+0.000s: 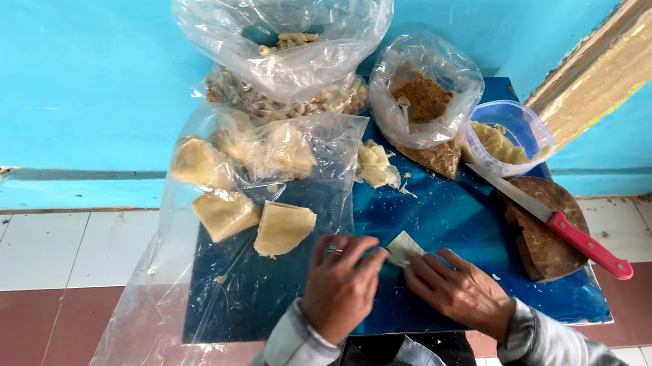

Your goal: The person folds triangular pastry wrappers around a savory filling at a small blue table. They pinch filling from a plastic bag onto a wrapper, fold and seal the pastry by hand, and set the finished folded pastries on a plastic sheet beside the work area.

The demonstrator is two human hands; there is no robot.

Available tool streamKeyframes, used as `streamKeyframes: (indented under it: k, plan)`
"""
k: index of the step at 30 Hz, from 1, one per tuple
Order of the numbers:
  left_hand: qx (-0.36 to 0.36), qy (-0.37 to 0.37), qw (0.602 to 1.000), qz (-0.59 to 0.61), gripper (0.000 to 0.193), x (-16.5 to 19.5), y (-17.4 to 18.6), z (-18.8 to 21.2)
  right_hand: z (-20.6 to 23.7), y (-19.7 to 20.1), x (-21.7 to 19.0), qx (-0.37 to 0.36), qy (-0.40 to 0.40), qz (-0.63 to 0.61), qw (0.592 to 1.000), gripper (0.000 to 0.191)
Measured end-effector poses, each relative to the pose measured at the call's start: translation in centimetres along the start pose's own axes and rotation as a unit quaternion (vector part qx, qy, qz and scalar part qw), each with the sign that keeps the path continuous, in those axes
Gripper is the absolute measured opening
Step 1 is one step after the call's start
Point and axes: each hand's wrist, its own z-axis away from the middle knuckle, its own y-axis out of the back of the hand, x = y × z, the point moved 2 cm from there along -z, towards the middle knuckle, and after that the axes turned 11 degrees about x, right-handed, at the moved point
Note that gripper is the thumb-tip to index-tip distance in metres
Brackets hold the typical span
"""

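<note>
Seen from my remote feed: a person's left hand [342,284] and right hand [457,290] meet over a blue board [443,219], both sets of fingers curled and pinching a small pale pastry sheet [404,247] between them, its free corner poking up just above the fingertips. More pale folded sheets [282,226] lie partly inside a clear plastic bag [161,305] sprawled over the board's left side. At the back sit a bag of brown crumbly filling [423,98], a bigger bag of small pale pieces [285,98] and a clear tub [526,126]. A red-handled knife [556,219] rests across a round wooden block [545,228] (blade pointing toward the tub), just beside the right hand.

My reading of the risks: the thin sheet could tear if pinched unevenly, and a sideways sweep of the right forearm might knock the knife off its perch.
</note>
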Motion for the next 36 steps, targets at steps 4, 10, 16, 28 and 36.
streamKeyframes:
  k: [4, 10, 16, 28, 36]
  plan:
    - [-0.087, -0.033, 0.996, -0.016, 0.015, 0.5, -3.5, 0.2, 1.3, 0.6, 0.1, 0.041, -0.106, -0.042, 0.993, 0.051]
    - [-0.065, 0.000, 0.996, 0.057, 0.013, -0.1, -4.4, 0.7, 3.4, 1.1, 3.8, 0.129, -0.280, -0.150, 0.939, 0.040]
    - [-0.033, 0.040, 0.997, 0.055, 0.015, -0.6, -4.2, 0.1, 6.2, 1.1, 19.1, 0.042, -0.392, 0.103, 0.913, 0.051]
    - [-0.059, 0.074, 0.993, 0.064, 0.010, -3.1, -3.6, 1.0, 5.3, -7.3, 23.0, -0.127, -0.376, 0.147, 0.906, 0.044]
    - [-0.075, 0.056, 0.993, 0.067, 0.027, -3.8, -2.7, 1.3, 1.9, -2.7, 17.9, 0.093, -0.453, 0.009, 0.887, 0.037]
